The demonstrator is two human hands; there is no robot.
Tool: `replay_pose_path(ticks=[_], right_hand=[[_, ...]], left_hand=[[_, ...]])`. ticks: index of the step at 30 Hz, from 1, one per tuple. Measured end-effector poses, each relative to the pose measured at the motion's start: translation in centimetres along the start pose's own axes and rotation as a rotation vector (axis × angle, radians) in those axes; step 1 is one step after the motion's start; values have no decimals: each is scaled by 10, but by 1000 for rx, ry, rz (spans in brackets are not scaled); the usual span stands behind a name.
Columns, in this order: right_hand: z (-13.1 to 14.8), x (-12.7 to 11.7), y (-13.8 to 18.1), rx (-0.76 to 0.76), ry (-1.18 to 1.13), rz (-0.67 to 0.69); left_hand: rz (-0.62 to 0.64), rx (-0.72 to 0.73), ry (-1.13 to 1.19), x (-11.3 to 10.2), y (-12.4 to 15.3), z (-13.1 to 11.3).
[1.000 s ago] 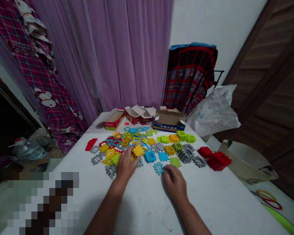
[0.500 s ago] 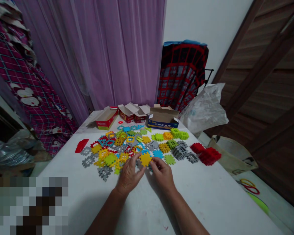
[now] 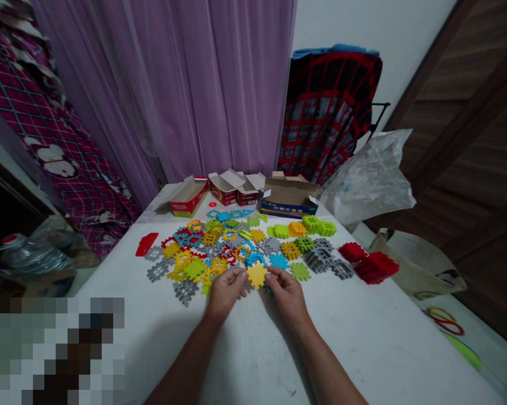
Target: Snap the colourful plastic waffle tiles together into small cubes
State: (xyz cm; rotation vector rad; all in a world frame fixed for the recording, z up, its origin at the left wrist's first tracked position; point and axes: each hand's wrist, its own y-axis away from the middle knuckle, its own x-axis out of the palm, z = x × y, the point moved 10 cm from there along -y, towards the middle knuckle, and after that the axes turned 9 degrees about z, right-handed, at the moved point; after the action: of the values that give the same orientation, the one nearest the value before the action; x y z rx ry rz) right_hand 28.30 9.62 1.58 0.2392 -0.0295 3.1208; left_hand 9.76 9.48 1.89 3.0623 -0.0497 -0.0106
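Note:
A yellow toothed building tile is pinched between my left hand and my right hand, just above the white table. Both hands have their fingers closed on the tile's edges. A bit of blue tile shows under my right fingers. Behind the hands lies a spread of several flat tiles in yellow, green, blue, grey and red. A stack of red tiles sits at the right of the spread, and grey assembled tiles lie beside it.
Open cardboard boxes and small red boxes line the table's far edge. A clear plastic bag rests at the far right corner. Purple curtains hang behind. A bag and coloured rings lie on the floor at right.
My left hand lifted the yellow tile out of the spread and my right hand came over from the blue tile; both now hold the yellow tile near the front of the spread.

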Motion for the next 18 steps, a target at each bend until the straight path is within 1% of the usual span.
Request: replay_pose_path(ticks=[3, 5, 8, 10, 13, 15, 18], right_hand=[[0, 1, 2, -6, 16, 2], [3, 1, 3, -22, 61, 4], [9, 2, 6, -58, 143, 22], [13, -1, 8, -81, 183, 16], [19, -9, 10, -97, 214, -18], [25, -16, 10, -100, 232, -28], [41, -26, 7, -117, 305, -11]], left_hand=[[4, -74, 29, 1, 2, 5], [2, -98, 34, 0, 2, 6], [-40, -62, 16, -8, 1, 2], [-132, 22, -21, -24, 1, -6], [-320, 157, -152, -58, 6, -23], [-408, 208, -326, -75, 12, -35], [-478, 218, -613, -88, 17, -47]])
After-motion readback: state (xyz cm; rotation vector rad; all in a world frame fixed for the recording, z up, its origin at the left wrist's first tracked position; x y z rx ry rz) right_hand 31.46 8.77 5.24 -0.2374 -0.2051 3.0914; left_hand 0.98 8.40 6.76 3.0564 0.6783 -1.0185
